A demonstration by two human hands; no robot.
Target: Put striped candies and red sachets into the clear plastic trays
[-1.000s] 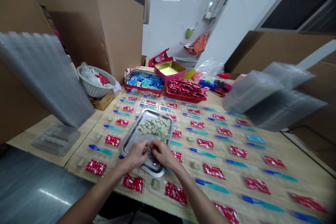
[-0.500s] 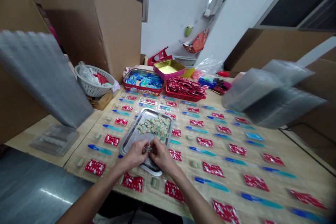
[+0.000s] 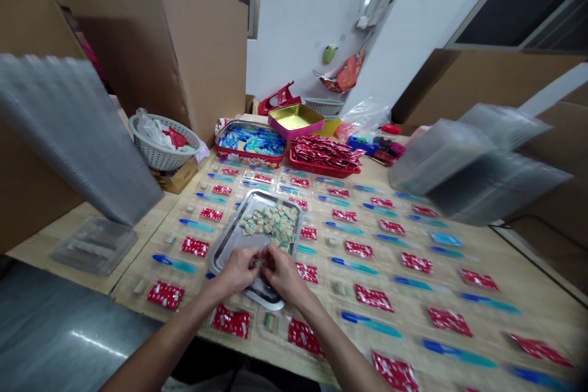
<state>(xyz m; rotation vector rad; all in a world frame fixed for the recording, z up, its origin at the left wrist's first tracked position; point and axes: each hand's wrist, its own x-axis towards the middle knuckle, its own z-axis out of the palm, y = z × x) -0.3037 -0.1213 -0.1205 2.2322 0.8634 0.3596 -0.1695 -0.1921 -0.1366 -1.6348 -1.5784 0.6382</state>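
A metal tray (image 3: 225, 249) holds a heap of small beige-and-green flat pieces (image 3: 271, 222). Over its near half, my left hand (image 3: 239, 268) and my right hand (image 3: 281, 272) meet, fingertips pinched together around a few of these pieces, partly hidden by the fingers. Around the tray lie clear plastic trays with red patterned packets (image 3: 233, 321), blue-and-teal pen-like tools (image 3: 371, 323) and small stacks of the striped pieces (image 3: 271, 321).
Behind stand a tin of blue tools (image 3: 250, 159) and a red tray of red packets (image 3: 324, 156). A grey basket (image 3: 160, 153) and tall stacked clear plastic trays (image 3: 78, 135) are at left. More clear plastic stacks (image 3: 478, 165) rise at right.
Both hands stay over the tray with fingertips together; the fingers have shifted only slightly around the small pieces. The camera view has moved a little.
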